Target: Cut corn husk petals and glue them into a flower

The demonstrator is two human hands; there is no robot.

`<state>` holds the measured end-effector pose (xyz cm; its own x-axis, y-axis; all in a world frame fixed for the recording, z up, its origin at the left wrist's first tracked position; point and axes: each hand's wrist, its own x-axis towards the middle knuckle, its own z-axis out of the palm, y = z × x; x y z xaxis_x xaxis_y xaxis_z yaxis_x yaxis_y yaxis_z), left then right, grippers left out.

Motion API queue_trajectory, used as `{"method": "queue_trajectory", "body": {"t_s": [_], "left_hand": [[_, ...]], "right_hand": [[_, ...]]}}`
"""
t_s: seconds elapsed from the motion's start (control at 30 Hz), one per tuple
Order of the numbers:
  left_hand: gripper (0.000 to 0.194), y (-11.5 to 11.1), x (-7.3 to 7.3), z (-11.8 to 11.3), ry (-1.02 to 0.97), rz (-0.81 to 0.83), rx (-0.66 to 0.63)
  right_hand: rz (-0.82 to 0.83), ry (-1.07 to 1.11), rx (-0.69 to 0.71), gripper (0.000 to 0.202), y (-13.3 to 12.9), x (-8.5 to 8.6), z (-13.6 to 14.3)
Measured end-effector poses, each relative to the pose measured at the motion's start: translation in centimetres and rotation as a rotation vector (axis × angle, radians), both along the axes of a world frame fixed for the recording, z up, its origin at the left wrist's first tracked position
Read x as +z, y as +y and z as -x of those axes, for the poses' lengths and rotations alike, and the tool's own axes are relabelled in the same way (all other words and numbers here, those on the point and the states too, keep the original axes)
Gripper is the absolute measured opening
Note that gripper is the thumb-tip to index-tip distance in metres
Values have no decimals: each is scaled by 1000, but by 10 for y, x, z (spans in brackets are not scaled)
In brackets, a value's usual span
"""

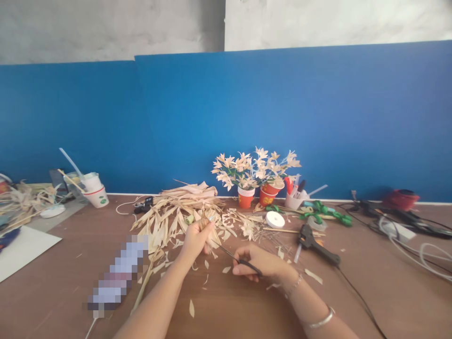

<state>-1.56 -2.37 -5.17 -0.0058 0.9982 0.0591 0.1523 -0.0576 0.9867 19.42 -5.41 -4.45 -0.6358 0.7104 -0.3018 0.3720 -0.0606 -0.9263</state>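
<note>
A pale husk piece (211, 244) is pinched in the left hand (195, 238), its fingers closed narrowly. Dark-handled scissors (228, 252) are gripped in the right hand (251, 263), their tips pointed at the husk piece; whether it is touched cannot be told. Beyond the left hand, a heap of dried husks (173, 212) is spread on the desk (226, 310). Right of the right hand, a glue gun (314, 245) is laid; beyond it, a white spool (274, 219) is seen.
</note>
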Motion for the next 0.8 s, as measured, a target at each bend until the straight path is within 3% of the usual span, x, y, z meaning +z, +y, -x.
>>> {"method": "queue_trajectory", "body": {"t_s": [0.8], "left_hand": [[36, 1, -2, 1, 25, -14, 33]], "right_hand": [[-151, -71, 10, 39, 2, -7, -1]]}}
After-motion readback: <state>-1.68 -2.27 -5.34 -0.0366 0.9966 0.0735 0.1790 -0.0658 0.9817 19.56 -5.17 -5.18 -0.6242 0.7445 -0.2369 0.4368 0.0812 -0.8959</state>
